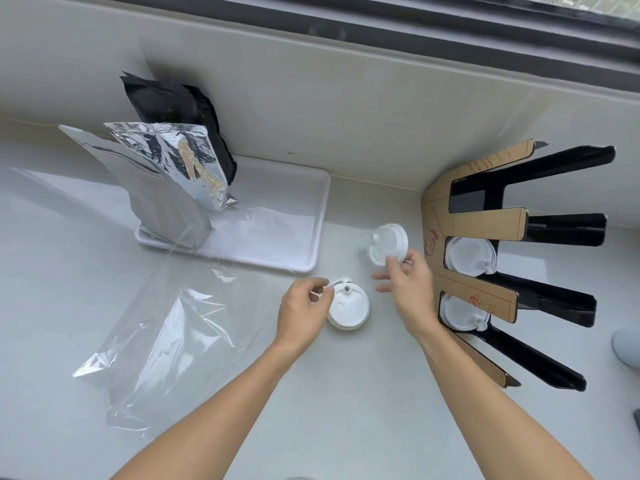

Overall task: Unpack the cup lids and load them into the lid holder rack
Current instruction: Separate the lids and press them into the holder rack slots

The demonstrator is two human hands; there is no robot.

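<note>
A short stack of white cup lids (349, 310) lies flat on the pale counter. My left hand (304, 310) pinches the flip tab at the stack's top left edge. My right hand (408, 283) holds a second small stack of white lids (387, 243) tilted on edge, just left of the lid holder rack (481, 220). The rack is black with a brown cardboard front and several slots. White lids sit in two slots: the lids in the middle slot (468, 258) and the lids in the lower slot (462, 313). The upper slots look empty.
An empty clear plastic bag (166, 334) lies crumpled on the counter at left. A white tray (298, 233) behind it holds silver foil pouches (162, 181) and a black pouch (176, 105). A grey rounded object (627, 344) shows at the right edge. A window sill runs along the back.
</note>
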